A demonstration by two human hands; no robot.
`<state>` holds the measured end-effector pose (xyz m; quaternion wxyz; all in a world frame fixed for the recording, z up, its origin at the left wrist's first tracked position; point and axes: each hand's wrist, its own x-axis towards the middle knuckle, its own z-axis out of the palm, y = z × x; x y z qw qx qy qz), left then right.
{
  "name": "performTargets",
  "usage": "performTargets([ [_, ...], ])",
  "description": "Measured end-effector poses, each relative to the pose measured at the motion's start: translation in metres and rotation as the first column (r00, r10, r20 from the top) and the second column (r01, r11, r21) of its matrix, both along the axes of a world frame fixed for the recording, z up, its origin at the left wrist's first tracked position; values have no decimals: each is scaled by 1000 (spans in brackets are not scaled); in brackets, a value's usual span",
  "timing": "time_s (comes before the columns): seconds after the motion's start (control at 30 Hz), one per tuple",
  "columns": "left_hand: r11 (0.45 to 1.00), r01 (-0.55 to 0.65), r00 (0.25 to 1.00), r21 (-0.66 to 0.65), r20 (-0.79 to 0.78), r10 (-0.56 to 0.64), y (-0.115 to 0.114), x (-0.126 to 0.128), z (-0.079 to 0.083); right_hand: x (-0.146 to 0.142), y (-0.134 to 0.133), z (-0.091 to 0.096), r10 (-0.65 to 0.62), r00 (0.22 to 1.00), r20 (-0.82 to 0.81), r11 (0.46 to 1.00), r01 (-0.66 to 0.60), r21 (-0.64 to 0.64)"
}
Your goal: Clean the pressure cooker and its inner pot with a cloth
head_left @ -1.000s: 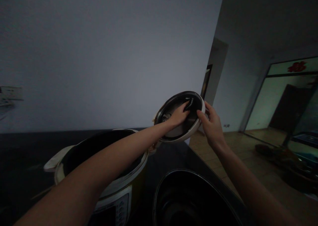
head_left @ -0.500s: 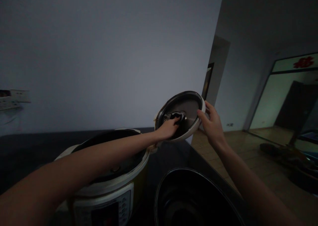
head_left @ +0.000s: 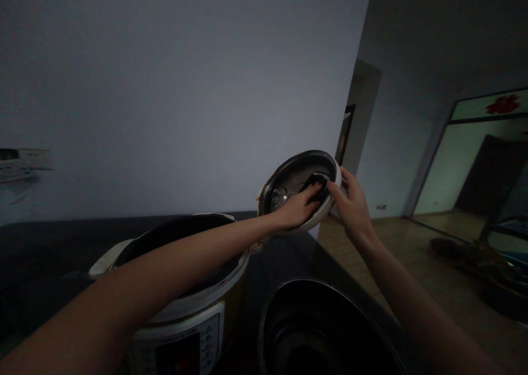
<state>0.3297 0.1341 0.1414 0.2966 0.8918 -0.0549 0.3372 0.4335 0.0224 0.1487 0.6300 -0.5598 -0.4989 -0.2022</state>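
The raised lid of an electric cooker stands tilted, its metal inner side facing me. My left hand presses a dark cloth against the right part of that inner side, its fingers over the cloth. Left of the cloth, a round metal valve fitting shows on the lid. At the lid's right rim, my right hand grips the edge between thumb and fingers. My left forearm crosses above the cooker's open top and hides part of it.
A black inner pot stands right of the cooker on the dark countertop. Behind rises a pale wall, with sockets at far left. The counter's right edge drops to a tiled floor.
My left hand has slid the cloth rightward across the lid's inside, uncovering the valve fitting. My right hand keeps its grip on the rim.
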Motion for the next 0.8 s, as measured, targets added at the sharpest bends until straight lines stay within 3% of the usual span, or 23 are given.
performTargets([
  [0.2,961,-273,960,37,68,270,26,38,11,-4,-1,1,8,998,-66,1000,-8,3],
  [0.5,877,-478,878,45,35,477,64,27,-12,-10,-3,1,22,994,-103,1000,-20,24],
  [0.63,870,-491,870,48,-11,492,55,17,-20,-12,-4,2,27,993,-116,1000,-25,18],
  [0.8,920,-390,919,29,-53,391,36,5,-28,-12,-2,0,9,996,-91,1000,-7,26],
])
